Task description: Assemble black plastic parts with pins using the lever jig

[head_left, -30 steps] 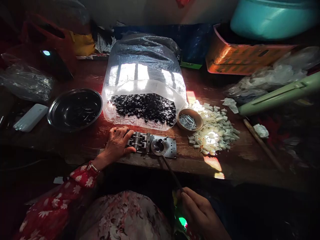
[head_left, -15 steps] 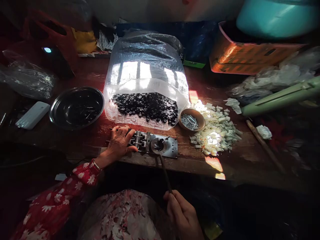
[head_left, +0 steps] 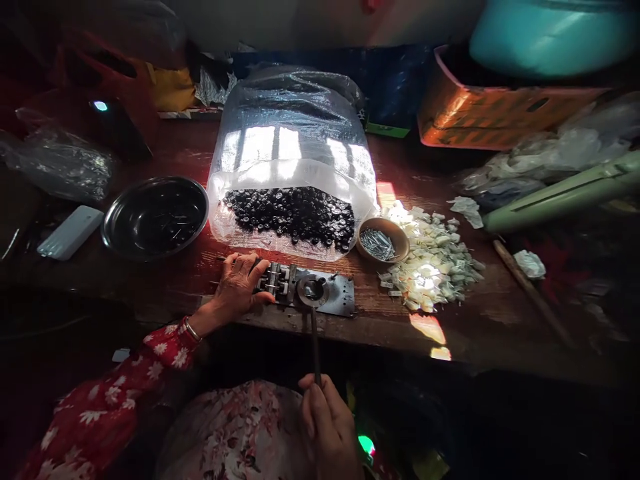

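Note:
My left hand (head_left: 237,285) grips the end of a small steel clamp (head_left: 273,279) bolted to a perforated metal plate (head_left: 337,299) at the wooden table's front edge (head_left: 360,323). My right hand (head_left: 325,420) is below the edge, closed around a thin dark rod (head_left: 315,347). The rod rises to a round metal ring (head_left: 313,290) lying on the plate. Beyond the plate, a clear plastic bag (head_left: 290,133) lies open with dark buttons (head_left: 289,217) inside. A small wooden bowl (head_left: 383,241) holds steel pins.
Pale shell pieces (head_left: 430,260) lie heaped right of the bowl. A steel basin (head_left: 155,217) and a white power bank (head_left: 70,232) sit at left. An orange box (head_left: 500,113), a turquoise tub (head_left: 553,33) and a pale green tube (head_left: 565,193) stand at right.
My right hand has moved left, and the rod has swung from leaning to nearly upright. The ring has shifted slightly left. My left hand stays on the clamp.

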Action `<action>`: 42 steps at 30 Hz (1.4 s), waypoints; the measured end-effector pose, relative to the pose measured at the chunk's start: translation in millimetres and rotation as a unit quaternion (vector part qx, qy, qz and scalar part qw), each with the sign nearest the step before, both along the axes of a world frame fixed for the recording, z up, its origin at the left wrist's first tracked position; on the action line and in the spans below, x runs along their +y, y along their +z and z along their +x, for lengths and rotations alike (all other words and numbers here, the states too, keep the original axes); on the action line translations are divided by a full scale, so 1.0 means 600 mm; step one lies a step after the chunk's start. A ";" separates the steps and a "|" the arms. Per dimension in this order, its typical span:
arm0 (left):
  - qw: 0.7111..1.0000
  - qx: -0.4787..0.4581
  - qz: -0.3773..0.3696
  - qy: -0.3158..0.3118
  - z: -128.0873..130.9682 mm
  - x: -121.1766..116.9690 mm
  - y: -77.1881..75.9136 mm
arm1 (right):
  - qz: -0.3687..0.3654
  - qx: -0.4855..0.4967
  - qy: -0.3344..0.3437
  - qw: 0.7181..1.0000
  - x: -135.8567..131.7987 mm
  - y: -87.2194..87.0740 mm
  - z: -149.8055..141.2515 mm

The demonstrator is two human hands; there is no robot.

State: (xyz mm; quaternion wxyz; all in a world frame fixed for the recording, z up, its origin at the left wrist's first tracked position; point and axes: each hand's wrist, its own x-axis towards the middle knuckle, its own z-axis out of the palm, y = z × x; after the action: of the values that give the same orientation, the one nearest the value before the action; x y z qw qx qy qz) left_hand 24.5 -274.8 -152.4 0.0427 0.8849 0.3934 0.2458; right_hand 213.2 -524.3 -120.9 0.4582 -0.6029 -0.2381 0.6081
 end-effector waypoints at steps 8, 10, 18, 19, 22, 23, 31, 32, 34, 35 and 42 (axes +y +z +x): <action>0.994 -0.056 -0.067 -0.071 -0.012 0.004 0.078 | -0.009 -0.134 0.026 0.991 0.010 0.033 0.056; 0.992 -0.039 -0.063 -0.106 -0.011 0.011 0.091 | 0.013 -0.217 0.085 0.972 0.013 0.039 0.094; 0.980 -0.036 -0.080 -0.181 0.019 0.027 0.099 | 0.147 -0.653 0.221 0.709 0.054 0.009 0.287; 0.978 -0.044 -0.090 -0.182 0.022 0.027 0.100 | 0.165 -0.703 0.204 0.662 0.067 0.002 0.304; 0.972 -0.064 -0.113 -0.196 0.027 0.031 0.105 | 0.203 -0.801 0.162 0.540 0.115 -0.012 0.339; 0.970 -0.068 -0.118 -0.202 0.028 0.033 0.106 | 0.214 -0.815 0.155 0.516 0.133 -0.015 0.345; 0.964 -0.137 -0.109 -0.201 0.029 0.046 0.109 | 0.286 -0.777 0.082 0.555 0.220 -0.038 0.327; 0.967 -0.150 -0.088 -0.187 0.023 0.048 0.113 | 0.299 -0.764 0.077 0.567 0.225 -0.040 0.320; 0.977 -0.169 -0.029 -0.129 0.001 0.053 0.124 | 0.321 -0.736 0.077 0.591 0.234 -0.043 0.307; 0.982 -0.170 0.007 -0.084 -0.015 0.057 0.131 | 0.329 -0.725 0.076 0.599 0.238 -0.043 0.301; 0.955 -0.001 0.113 0.274 -0.182 0.096 0.150 | 0.350 -0.697 0.052 0.624 0.267 -0.039 0.287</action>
State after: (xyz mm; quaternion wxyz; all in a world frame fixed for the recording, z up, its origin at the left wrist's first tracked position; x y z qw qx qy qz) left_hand -84.6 -217.2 -62.5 -0.1262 0.7418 0.5904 0.2918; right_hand 385.6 -364.0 -144.1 0.2994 -0.6274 -0.7118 -0.1001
